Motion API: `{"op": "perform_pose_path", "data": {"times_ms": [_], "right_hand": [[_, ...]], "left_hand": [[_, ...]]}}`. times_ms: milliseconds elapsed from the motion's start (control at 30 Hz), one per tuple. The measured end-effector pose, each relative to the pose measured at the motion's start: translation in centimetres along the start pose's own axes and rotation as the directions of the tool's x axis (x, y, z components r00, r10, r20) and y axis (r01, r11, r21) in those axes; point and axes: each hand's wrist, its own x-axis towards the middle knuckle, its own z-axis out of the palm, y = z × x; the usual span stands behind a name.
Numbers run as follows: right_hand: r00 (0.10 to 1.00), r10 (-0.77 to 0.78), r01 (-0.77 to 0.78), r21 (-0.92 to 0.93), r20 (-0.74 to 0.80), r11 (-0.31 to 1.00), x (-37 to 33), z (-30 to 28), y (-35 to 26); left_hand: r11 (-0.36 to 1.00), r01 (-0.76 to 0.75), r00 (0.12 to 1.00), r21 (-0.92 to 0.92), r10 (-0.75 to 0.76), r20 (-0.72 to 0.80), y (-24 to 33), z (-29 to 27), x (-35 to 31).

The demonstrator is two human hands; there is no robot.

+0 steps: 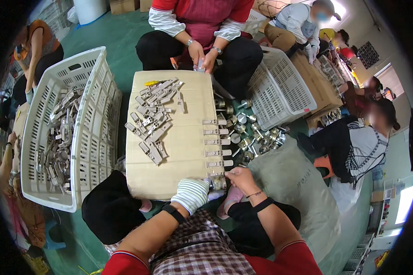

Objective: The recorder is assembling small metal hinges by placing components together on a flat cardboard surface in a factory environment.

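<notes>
My left hand (191,195), in a striped work glove, is closed against a round metal fitting (218,184) at the near right corner of the cardboard-coloured work surface (188,156). Bare, my right hand (241,180) pinches at the same corner, just right of the fitting; what its fingertips hold is too small to make out. Beyond my hands, several grey clip-like pieces (219,153) lie in a row along the right edge, their ends reaching over it. A loose heap of similar grey pieces (153,119) covers the surface's upper left, with a yellow item (151,83) at its far end.
A white crate (78,183) of grey pieces stands at the left. Shiny stemmed metal fittings (257,137) are piled right of the surface, beside a full pale sack (289,183) and another white crate (284,87). Across from me a person's hands (204,57) hold a grey piece.
</notes>
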Motion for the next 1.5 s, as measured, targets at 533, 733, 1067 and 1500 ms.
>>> {"op": "perform_pose_path", "data": {"times_ms": [533,733,1067,1500], "right_hand": [[0.992,-0.012,0.003,-0.078,-0.122,0.997,-0.6,-0.4,-0.5],[0.839,-0.543,0.442,-0.545,-0.029,0.712,-6.4,-1.2,-8.6],[0.684,-0.694,0.655,-0.608,0.226,0.448,-6.7,0.3,-9.2],[0.733,-0.627,0.64,-0.579,0.264,0.505,-3.7,0.4,-10.3]], "left_hand": [[0.993,-0.093,0.985,-0.076,0.103,0.136,-1.6,-2.8,2.5],[0.988,-0.067,0.986,-0.14,0.086,0.141,-2.3,-3.1,1.9],[0.982,0.068,0.966,-0.174,-0.021,0.257,-2.8,-3.7,3.1],[0.828,0.172,0.984,-0.534,-0.167,0.059,-5.8,-5.2,1.1]]}}
